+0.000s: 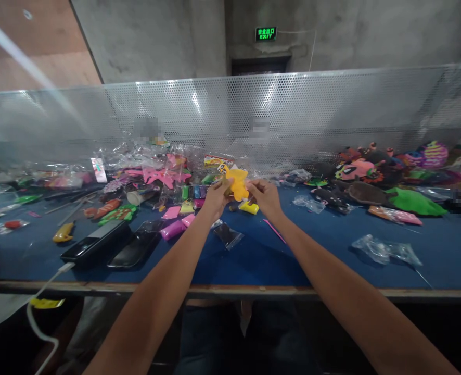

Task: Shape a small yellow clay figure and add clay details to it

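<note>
A yellow clay figure (238,183) with a black-and-white eye patch is held up above the blue tabletop. My left hand (216,199) grips its left side with the fingers closed. At the figure's right edge, my right hand (265,196) has its fingertips pinched together; whether they hold the figure itself or a small bit on it is hard to make out. Below the hands lie a yellow clay packet (249,208) and a black clay packet (228,234). Pink clay packets (173,228) rest left of my left forearm, and a thin pink stick (274,230) lies beneath my right wrist.
A power bank (93,244) with a white cable and a dark phone (135,249) sit at the front left. Pink clay pieces (158,174) and plastic bags are heaped behind. Finished-looking figures (363,169) and a green piece (415,202) crowd the right. A perforated metal screen (210,104) stands behind.
</note>
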A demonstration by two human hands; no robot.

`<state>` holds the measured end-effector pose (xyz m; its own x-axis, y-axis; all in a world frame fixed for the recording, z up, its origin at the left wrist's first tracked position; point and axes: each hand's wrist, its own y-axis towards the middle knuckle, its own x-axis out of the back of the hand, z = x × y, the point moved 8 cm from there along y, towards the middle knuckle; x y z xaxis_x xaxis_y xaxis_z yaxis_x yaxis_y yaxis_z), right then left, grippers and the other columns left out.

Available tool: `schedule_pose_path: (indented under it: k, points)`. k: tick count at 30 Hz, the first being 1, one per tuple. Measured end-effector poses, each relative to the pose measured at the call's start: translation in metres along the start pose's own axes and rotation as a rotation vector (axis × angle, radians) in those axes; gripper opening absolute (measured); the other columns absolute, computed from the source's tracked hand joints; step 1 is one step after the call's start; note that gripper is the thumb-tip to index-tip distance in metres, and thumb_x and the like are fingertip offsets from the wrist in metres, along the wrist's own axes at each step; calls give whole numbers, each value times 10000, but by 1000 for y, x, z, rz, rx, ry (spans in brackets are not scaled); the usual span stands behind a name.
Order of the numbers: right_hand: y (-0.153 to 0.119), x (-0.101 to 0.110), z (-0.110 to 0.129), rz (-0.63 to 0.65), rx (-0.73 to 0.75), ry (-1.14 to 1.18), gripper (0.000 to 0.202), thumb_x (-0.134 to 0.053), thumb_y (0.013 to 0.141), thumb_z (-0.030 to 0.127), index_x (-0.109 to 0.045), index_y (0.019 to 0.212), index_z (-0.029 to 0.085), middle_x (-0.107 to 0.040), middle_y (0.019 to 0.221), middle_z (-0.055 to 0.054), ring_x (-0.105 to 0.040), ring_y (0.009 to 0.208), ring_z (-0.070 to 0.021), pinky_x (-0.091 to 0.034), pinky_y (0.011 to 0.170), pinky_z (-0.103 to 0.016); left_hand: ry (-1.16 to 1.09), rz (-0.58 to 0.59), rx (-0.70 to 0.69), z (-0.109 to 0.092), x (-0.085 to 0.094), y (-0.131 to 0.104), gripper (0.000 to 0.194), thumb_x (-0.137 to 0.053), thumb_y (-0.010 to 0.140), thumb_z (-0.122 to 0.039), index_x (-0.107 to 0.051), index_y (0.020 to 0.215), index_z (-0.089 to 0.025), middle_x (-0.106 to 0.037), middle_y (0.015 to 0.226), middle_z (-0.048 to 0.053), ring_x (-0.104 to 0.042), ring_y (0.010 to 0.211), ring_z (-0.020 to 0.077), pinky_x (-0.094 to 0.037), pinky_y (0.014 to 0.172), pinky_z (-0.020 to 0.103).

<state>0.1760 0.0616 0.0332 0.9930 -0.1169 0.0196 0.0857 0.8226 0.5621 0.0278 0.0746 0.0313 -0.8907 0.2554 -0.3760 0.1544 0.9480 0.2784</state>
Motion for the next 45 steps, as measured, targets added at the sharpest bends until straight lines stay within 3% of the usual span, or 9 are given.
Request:
schedule_pose_path:
  k: [4,9,13,18,23,29,37,41,45]
  points:
    - [0,1,1,-24,-2,-24,378,-666,733,558,-715,755,184,-690,664,-23,-608,515,-139,-547,518,-276,-15,-41,-48,-2,5,2,363,-833,657,-394,-666,877,-158,-694,768,30,-685,752,149,-561,677,265]
    - [-1,0,6,-7,58,-146,320,-658,754,456,-765,911,198,-759,922,-64,-659,612,-162,-562,618,-322,-16,-17,-41,0,4,2,373,-855,617,-343,-658,875,-160,-705,818,24,-679,767,138,-557,708,265]
    - [0,-8,5,94,90,-263,406,-689,746,473,-744,1031,189,-753,916,-70,-682,703,-190,-555,694,-337,-16,0,-28,2,3,2,399,-862,595,-348,-649,880,-168,-703,815,22,-678,785,143,-554,713,266]
    - [-1,-16,3,105,170,-547,470,-735,751,429,-692,1127,149,-744,955,-104,-671,774,-202,-513,761,-334,9,-13,-51,1,1,2,437,-866,572,-373,-629,881,-176,-683,771,3,-675,766,140,-548,674,251]
    - [-6,-20,2,137,123,-753,357,-700,804,416,-698,1050,156,-734,813,-84,-661,718,-207,-457,667,-290,131,-89,-153,-8,4,1,414,-865,556,-388,-599,783,-166,-663,738,-12,-629,691,110,-530,669,242]
    - [-12,-22,12,122,94,-873,272,-630,839,455,-676,882,191,-719,754,-74,-644,669,-202,-399,583,-269,198,-111,-230,-11,4,1,449,-871,546,-347,-471,657,-175,-495,593,-79,-458,534,41,-418,554,188]
    - [-15,-25,14,148,47,-1070,248,-621,844,383,-698,926,162,-729,821,-145,-678,735,-251,-465,644,-309,265,-136,-259,-12,4,0,407,-847,600,-346,-480,659,-179,-464,568,-75,-416,508,47,-379,512,204]
    - [-16,-28,14,171,85,-1048,313,-597,872,379,-693,1065,152,-741,875,-151,-696,797,-261,-504,703,-329,206,-155,-247,-12,8,1,444,-845,600,-394,-456,662,-187,-449,532,-89,-411,463,42,-396,479,193]
    - [-11,-22,12,138,132,-696,414,-592,884,404,-664,1210,160,-749,943,-104,-697,821,-230,-544,773,-354,132,-212,-173,-10,20,4,368,-807,653,-406,-540,760,-176,-512,554,-75,-491,467,62,-467,504,203]
